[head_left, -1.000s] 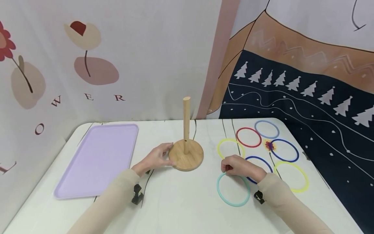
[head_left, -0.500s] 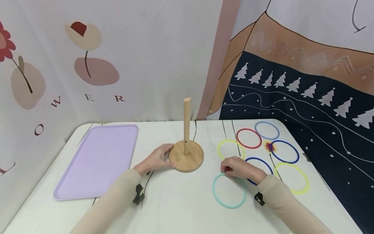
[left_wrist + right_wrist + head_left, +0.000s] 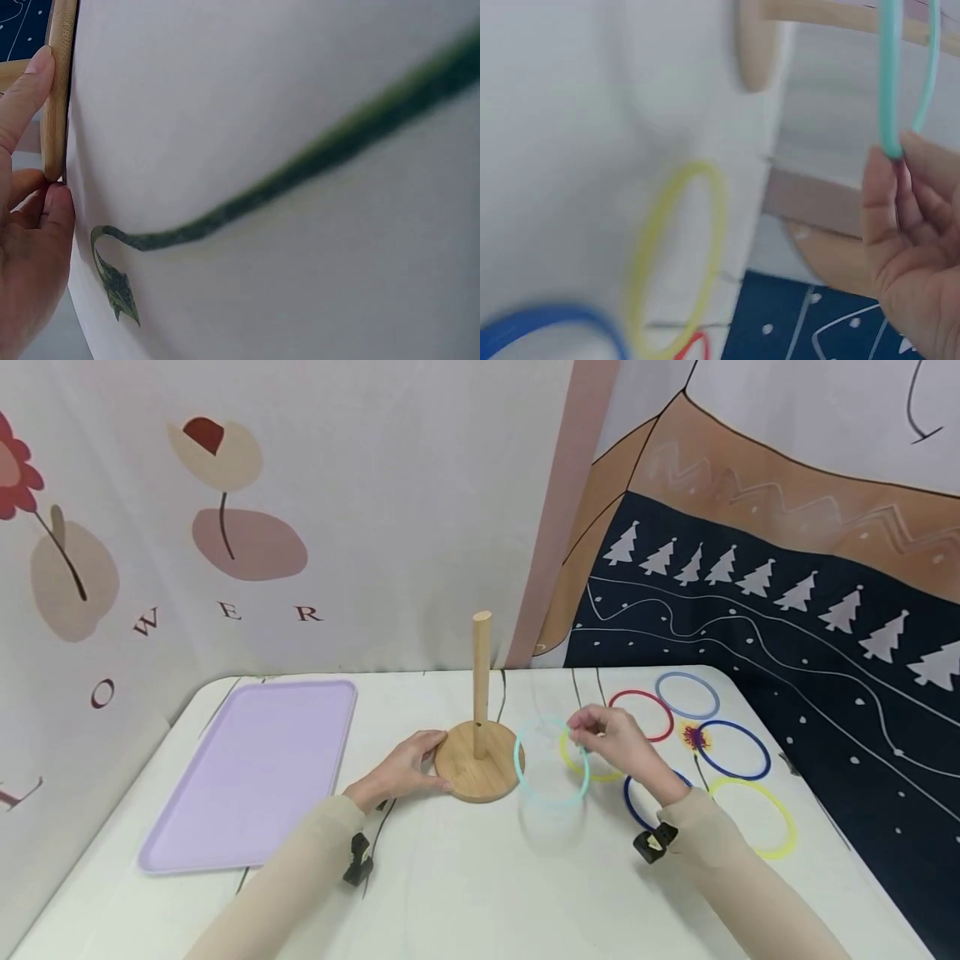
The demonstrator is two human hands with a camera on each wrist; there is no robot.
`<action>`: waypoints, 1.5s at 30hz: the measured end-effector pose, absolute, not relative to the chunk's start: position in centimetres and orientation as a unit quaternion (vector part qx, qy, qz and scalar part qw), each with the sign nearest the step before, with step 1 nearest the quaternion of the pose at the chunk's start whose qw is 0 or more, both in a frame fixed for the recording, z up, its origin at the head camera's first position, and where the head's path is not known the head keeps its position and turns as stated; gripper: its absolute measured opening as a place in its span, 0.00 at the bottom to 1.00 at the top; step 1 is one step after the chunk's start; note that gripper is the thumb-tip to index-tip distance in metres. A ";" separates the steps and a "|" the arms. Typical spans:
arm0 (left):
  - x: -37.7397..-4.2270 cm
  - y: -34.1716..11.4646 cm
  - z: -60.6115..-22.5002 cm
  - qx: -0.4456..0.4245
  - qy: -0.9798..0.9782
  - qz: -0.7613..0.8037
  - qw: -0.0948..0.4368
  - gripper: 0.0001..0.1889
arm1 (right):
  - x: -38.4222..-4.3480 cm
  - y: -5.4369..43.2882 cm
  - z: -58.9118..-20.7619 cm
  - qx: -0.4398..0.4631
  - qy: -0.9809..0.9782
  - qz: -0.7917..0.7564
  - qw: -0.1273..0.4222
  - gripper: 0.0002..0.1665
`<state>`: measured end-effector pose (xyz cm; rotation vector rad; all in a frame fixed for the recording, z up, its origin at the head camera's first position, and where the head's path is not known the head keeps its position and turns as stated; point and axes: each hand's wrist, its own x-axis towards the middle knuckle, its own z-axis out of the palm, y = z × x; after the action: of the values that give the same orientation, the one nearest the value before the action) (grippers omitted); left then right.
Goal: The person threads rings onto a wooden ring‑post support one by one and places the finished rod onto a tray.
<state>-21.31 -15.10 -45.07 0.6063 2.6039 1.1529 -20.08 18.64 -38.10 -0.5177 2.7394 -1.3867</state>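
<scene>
A wooden stand (image 3: 480, 778) with an upright pole (image 3: 482, 681) stands mid-table. My left hand (image 3: 401, 768) grips the left edge of its round base, thumb and fingers set apart along it. In the left wrist view the thumb (image 3: 26, 97) lies against the wood (image 3: 58, 112). Between thumb and fingertips my right hand (image 3: 618, 743) pinches a teal ring (image 3: 889, 75) by its rim. The ring is raised above the table, tilted, to the right of the base and lower than the pole's top. Under the right hand lies a yellow ring (image 3: 606, 777), partly hidden.
More rings lie at the right: red (image 3: 647, 692), light blue (image 3: 678, 676), dark blue (image 3: 767, 760), yellow (image 3: 792, 828), and another dark blue ring (image 3: 628, 797) partly behind the right wrist. A purple tray (image 3: 247, 777) lies at the left. Printed cloth hangs behind the table.
My right hand has lifted the teal ring off the table and moved it up and leftward, close to the stand. The left hand keeps its grip on the base.
</scene>
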 end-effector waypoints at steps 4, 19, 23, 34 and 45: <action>-21.2 -15.1 -45.1 0.202 0.887 0.399 0.118 0.48 | -20.8 18.0 -35.9 -0.082 0.834 -0.546 0.002 0.12; -21.2 -15.2 -45.3 0.201 0.884 0.406 0.117 0.48 | -22.3 13.2 -30.6 -0.037 0.692 -0.717 -0.080 0.04; -21.2 -15.3 -45.3 0.204 0.881 0.410 0.117 0.48 | -22.8 12.0 -30.0 -0.051 0.680 -0.727 -0.081 0.04; -21.2 -15.2 -45.2 0.197 0.881 0.412 0.121 0.48 | -23.8 10.0 -30.7 -0.023 0.701 -0.710 -0.057 0.10; -21.3 -15.3 -45.2 0.205 0.881 0.409 0.117 0.48 | -24.3 10.0 -36.0 0.006 0.764 -0.644 -0.034 0.10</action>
<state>-21.26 -15.32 -45.24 0.6000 2.5805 1.1980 -24.27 10.03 -36.00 0.0207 2.4543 -2.0682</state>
